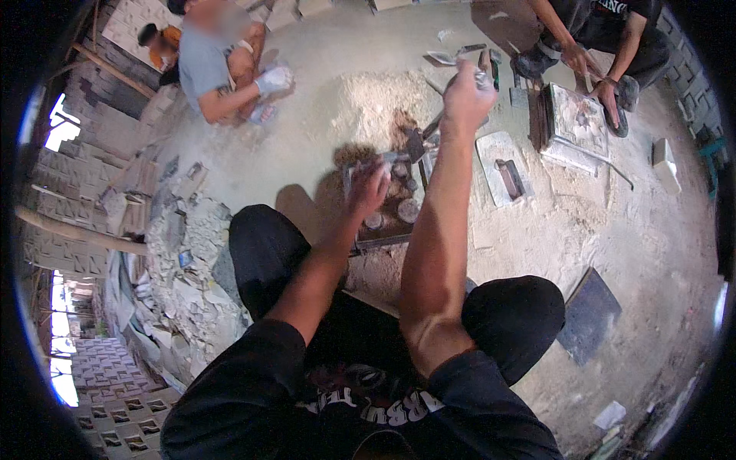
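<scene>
Head view: has left hand (371, 189) over the upper left of the box (389, 233), centre of the frame; too blurred to tell whether clamped. Has right hand (468, 101) apart from it, curled, upper centre; cannot tell around what. Shows round pieces (409, 210) inside the box, a slotted plate (491, 157) right of centre, a gloved hand (274, 80) upper left, a block (581, 126) upper right.

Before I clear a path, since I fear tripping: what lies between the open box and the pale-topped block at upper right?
The head view shows a pale plate with a rectangular opening between them; the right forearm crosses the view there too.
</scene>
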Tool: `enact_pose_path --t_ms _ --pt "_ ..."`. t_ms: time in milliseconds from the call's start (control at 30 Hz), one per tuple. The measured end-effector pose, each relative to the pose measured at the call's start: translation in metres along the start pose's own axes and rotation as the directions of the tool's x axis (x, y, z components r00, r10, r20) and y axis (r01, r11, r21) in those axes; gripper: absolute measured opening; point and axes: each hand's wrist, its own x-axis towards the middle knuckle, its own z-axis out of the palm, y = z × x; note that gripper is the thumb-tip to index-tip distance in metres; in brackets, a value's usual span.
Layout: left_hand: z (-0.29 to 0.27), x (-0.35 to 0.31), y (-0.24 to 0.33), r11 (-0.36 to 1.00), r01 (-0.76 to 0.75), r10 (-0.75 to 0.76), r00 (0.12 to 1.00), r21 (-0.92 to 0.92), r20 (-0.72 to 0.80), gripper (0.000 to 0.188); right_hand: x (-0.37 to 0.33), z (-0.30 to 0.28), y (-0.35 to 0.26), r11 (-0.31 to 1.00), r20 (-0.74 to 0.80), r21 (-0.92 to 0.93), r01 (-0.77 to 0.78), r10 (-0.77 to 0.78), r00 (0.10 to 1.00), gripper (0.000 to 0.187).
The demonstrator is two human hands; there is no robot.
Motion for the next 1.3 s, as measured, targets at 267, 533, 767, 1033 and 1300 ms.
enact_pose_path --t_ms 267,533,767,1033,1300 --pt "-0.009 0.033 -0.062 0.953 0.257 -0.276 0.955 0.160 0.105 0.040 -0.037 -0.002 0.017 0.989 -0.054 -0.143 -0.046 0.038 0.998 0.039" --pt "-0.021 0.051 -0.061 0.867 0.420 -0.490 0.818 0.267 0.302 0.057 -0.068 0.035 0.032 0.948 -0.166 -0.319 0.016 -0.073 0.983 0.042" --pt "-0.027 0.076 -0.066 0.938 0.237 -0.346 0.703 0.254 0.622 0.054 -0.062 0.028 0.057 0.927 0.081 -0.369 0.075 -0.048 0.996 0.046" --pt "-0.094 0.150 0.014 0.988 0.135 -0.151 0.708 0.078 0.690 0.037 -0.074 0.022 0.069 0.844 -0.015 -0.535 0.036 -0.052 0.999 0.048" --pt "-0.145 0.132 0.020 0.971 0.205 -0.143 0.912 -0.126 0.385 0.033 -0.101 -0.003 0.091 0.938 0.047 -0.345 0.021 -0.005 0.999 0.045"
